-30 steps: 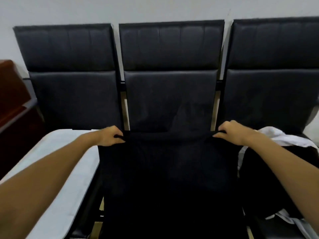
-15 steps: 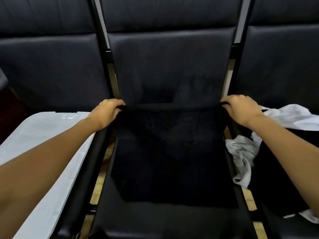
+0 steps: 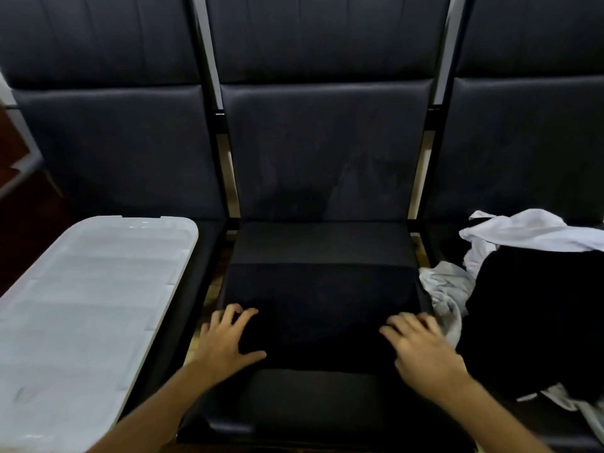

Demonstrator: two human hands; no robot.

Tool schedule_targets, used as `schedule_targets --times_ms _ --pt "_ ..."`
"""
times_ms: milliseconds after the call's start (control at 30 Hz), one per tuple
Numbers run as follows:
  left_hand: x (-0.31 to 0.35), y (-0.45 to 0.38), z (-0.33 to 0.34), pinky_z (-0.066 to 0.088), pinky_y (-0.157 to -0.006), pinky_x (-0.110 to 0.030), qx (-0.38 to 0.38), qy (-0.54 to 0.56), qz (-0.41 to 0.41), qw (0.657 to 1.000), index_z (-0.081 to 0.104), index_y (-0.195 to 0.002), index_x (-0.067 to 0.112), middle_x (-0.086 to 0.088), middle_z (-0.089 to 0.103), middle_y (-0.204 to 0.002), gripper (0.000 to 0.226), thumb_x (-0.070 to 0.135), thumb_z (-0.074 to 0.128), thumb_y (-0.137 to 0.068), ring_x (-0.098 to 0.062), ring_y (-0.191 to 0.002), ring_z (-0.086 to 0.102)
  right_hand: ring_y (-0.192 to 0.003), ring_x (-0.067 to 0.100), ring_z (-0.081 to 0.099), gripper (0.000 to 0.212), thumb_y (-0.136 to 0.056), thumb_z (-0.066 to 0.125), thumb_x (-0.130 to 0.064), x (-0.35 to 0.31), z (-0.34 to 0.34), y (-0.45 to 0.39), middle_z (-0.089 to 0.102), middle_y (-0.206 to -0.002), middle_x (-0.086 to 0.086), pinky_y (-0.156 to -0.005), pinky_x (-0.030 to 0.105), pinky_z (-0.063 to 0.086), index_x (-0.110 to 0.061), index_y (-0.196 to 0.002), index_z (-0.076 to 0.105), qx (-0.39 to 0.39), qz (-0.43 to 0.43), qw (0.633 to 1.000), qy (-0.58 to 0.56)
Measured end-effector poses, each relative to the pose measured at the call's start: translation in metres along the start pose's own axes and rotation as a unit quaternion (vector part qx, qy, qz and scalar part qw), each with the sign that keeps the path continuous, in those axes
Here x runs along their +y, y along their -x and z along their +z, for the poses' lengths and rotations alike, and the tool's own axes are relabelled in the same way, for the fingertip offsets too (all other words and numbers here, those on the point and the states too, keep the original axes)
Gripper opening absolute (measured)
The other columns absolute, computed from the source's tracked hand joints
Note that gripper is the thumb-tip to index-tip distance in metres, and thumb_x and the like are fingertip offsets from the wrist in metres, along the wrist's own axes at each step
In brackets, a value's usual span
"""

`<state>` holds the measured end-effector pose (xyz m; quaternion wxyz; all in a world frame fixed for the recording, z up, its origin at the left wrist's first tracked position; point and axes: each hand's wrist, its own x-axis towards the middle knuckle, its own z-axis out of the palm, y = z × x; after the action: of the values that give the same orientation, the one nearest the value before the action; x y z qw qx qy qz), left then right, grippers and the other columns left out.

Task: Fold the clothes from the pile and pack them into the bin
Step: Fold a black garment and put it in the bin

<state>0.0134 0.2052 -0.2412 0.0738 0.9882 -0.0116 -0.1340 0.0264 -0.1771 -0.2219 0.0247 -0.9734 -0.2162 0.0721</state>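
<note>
A black garment (image 3: 322, 308) lay folded flat on the middle seat (image 3: 320, 400) of a row of three dark padded chairs, its far edge short of the seat's back edge and its near edge short of the front edge. The left hand (image 3: 225, 344) rested on the garment's near left corner with its fingers spread and only slightly bent, the thumb pointing inward across the cloth. The right hand (image 3: 425, 348) lay on the near right corner, fingers extended forward; it was blurred, so how firmly it pressed could not be told. Neither hand gripped anything, and the two were well apart, one at each side of the fold. On the left seat sat a white plastic bin (image 3: 88, 308), seen from above, with its pale top facing up. On the right seat lay the pile of clothes (image 3: 529, 289), white and grey pieces tangled with a large black one, its grey edge just beside the folded garment's right side.
</note>
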Motion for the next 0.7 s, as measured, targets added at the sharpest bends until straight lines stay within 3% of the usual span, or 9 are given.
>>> schedule_targets --times_ms 133,200,333,400,467,533,633,700 --pt "0.025 -0.006 0.016 0.042 -0.099 -0.043 0.080 0.082 -0.089 0.989 0.049 -0.132 0.032 0.002 0.043 -0.133 0.068 0.062 0.070 -0.075 -0.026 -0.125 0.040 -0.105 0.013 0.068 0.066 -0.049 0.085 -0.051 -0.055 0.029 -0.015 0.068 -0.113 -0.011 -0.080 0.033 0.057 -0.034 -0.111 0.069 0.015 -0.033 0.999 -0.021" --pt "0.024 -0.007 0.020 0.045 -0.098 -0.040 0.105 0.098 -0.074 0.987 0.056 -0.126 0.026 -0.001 0.047 -0.129 0.053 0.048 0.073 -0.082 -0.027 -0.121 0.043 -0.107 0.014 0.069 0.066 -0.049 0.087 -0.056 -0.063 0.038 -0.017 0.069 -0.114 -0.010 -0.074 0.033 0.059 -0.034 -0.109 0.070 0.012 -0.013 1.000 -0.018" --pt "0.001 0.000 0.022 0.044 -0.101 -0.028 0.052 0.099 0.006 0.994 0.055 -0.126 0.021 0.004 0.042 -0.129 0.041 0.008 0.063 -0.088 -0.019 -0.117 0.040 -0.106 0.020 0.069 0.057 -0.054 0.091 -0.047 -0.054 0.038 -0.011 0.069 -0.111 -0.005 -0.068 0.035 0.059 -0.027 -0.103 0.072 0.019 0.057 0.997 -0.057" --pt "-0.010 0.007 0.019 0.043 -0.092 -0.023 0.040 0.086 0.005 0.995 0.053 -0.118 0.023 0.008 0.037 -0.120 0.044 -0.003 0.057 -0.083 -0.015 -0.105 0.037 -0.100 0.022 0.071 0.060 -0.044 0.095 -0.037 -0.054 0.037 -0.010 0.069 -0.106 -0.002 -0.066 0.039 0.059 -0.022 -0.097 0.073 0.026 0.077 0.996 -0.046" --pt "-0.010 0.015 0.011 0.037 -0.080 -0.018 0.042 0.085 -0.002 0.995 0.054 -0.102 0.026 0.011 0.037 -0.108 0.040 -0.005 0.057 -0.078 -0.012 -0.094 0.037 -0.104 0.025 0.068 0.075 -0.030 0.095 -0.032 -0.068 0.036 -0.012 0.069 -0.108 0.003 -0.076 0.047 0.057 -0.018 -0.100 0.073 0.046 0.074 0.995 -0.049" --pt "-0.001 0.019 0.002 0.035 -0.075 -0.011 0.057 0.149 -0.001 0.987 0.056 -0.088 0.029 0.012 0.045 -0.096 0.038 -0.006 0.060 -0.074 -0.006 -0.086 0.046 -0.122 0.024 0.056 0.093 -0.031 0.087 -0.038 -0.097 0.035 -0.013 0.064 -0.125 0.004 -0.099 0.049 0.041 -0.016 -0.119 0.067 0.037 0.015 0.997 -0.064" --pt "0.024 0.033 -0.018 0.045 -0.082 -0.012 0.074 0.235 0.048 0.968 0.072 -0.087 0.020 0.019 0.054 -0.090 0.026 -0.002 0.067 -0.072 0.006 -0.084 0.054 -0.136 0.013 0.044 0.105 -0.058 0.075 -0.054 -0.164 0.024 -0.019 0.047 -0.145 -0.006 -0.114 0.035 0.022 -0.019 -0.149 0.037 0.020 -0.099 0.988 -0.116" --pt "0.036 0.050 -0.033 0.048 -0.085 -0.016 0.055 0.274 0.071 0.958 0.072 -0.098 0.022 0.018 0.059 -0.095 0.031 0.003 0.070 -0.073 0.004 -0.094 0.056 -0.135 0.009 0.042 0.090 -0.080 0.068 -0.046 -0.201 0.008 -0.026 0.041 -0.149 -0.010 -0.115 0.028 0.025 -0.024 -0.154 0.023 0.015 -0.076 0.965 -0.249"
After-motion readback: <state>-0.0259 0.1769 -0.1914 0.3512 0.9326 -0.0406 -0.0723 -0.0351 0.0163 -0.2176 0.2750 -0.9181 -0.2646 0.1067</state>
